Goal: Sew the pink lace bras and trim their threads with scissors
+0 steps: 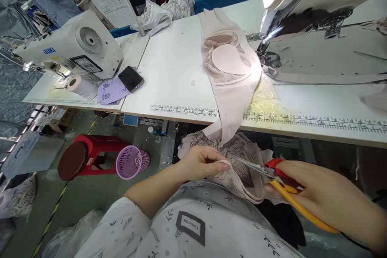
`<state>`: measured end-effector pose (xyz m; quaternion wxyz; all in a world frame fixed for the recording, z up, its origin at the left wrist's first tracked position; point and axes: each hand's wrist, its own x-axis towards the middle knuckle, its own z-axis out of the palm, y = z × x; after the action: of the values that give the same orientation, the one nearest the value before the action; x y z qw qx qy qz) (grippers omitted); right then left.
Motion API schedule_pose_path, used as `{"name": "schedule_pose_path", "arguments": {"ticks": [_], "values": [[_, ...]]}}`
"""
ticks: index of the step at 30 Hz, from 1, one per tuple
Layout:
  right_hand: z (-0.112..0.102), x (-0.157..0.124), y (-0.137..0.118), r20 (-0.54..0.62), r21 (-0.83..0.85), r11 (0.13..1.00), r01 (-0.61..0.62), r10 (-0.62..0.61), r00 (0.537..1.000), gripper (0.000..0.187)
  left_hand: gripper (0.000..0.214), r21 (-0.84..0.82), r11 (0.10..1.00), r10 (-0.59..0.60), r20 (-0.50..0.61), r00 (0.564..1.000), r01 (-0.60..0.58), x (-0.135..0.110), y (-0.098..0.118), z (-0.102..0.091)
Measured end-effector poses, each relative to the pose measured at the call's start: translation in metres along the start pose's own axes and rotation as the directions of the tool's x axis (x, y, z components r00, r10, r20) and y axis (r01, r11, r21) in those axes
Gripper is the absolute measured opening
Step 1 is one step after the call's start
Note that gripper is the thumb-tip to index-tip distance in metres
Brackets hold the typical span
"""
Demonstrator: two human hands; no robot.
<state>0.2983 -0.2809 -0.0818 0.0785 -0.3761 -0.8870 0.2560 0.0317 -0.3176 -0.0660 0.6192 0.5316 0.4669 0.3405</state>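
Two white table tops (pixel 172 68) butt together edge to edge and fill the far half of the view, with a ruler printed along the near edge (pixel 302 120). Two white sewing machines stand on them, one at the far left (pixel 75 44) and one close at the right (pixel 317 12). Between them the table surface is bare and wide. One long pale pink fabric garment (pixel 229 88) lies beside the right machine. It carries two rounded pink cups (pixel 226 60), spills over the near edge and hangs down to the lap, where it joins a bundle of pink lace fabric (pixel 238 177). On the floor at the left are one red plastic stool with a brown round seat (pixel 90 155) and, touching it, one purple mesh basket (pixel 133 162) lying on its side. The floor around them is open. Both hands work below the table edge, in the narrow gap between it and the person's body. The left hand (pixel 201 161) reaches in from the left with the forearm bent across the body, and its fingers are closed in a pinch on the lace edge. The right hand (pixel 320 193) comes in from the right, wrapped around one pair of scissors with red and yellow handles (pixel 272 171). The blades point left over the lace, their tips near the left fingers. Smaller things lie by the left machine: one black phone (pixel 131 78), purple paper slips (pixel 110 90) and one white thread cone (pixel 80 86).
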Motion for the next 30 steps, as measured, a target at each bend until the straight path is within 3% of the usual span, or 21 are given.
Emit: {"name": "schedule_pose_path", "arguments": {"ticks": [7, 12, 18, 24, 30], "values": [[-0.017, 0.005, -0.002, -0.082, -0.104, 0.983, 0.148, -0.157, 0.984, 0.037, 0.04, -0.043, 0.999, -0.015, 0.043, 0.999, 0.017, 0.003, -0.003, 0.0], [-0.019, 0.007, -0.002, -0.142, -0.186, 0.966, 0.181, -0.208, 0.968, 0.042, 0.036, -0.014, 0.999, 0.029, 0.078, 0.997, -0.028, 0.006, -0.002, 0.0], [-0.015, 0.002, 0.007, -0.11, -0.208, 0.969, 0.13, -0.155, 0.982, 0.04, 0.037, 0.017, 0.999, 0.027, 0.111, 0.993, -0.029, 0.007, -0.005, 0.0], [-0.022, 0.001, 0.005, 0.104, -0.169, 0.984, 0.048, -0.03, 0.994, 0.027, 0.032, 0.04, 0.999, 0.018, 0.141, 0.99, -0.024, 0.009, -0.006, 0.0], [-0.021, 0.003, 0.002, 0.043, -0.148, 0.982, 0.116, -0.111, 0.993, 0.032, 0.027, 0.104, 0.992, 0.057, 0.158, 0.986, -0.074, 0.011, -0.003, -0.001]]}}
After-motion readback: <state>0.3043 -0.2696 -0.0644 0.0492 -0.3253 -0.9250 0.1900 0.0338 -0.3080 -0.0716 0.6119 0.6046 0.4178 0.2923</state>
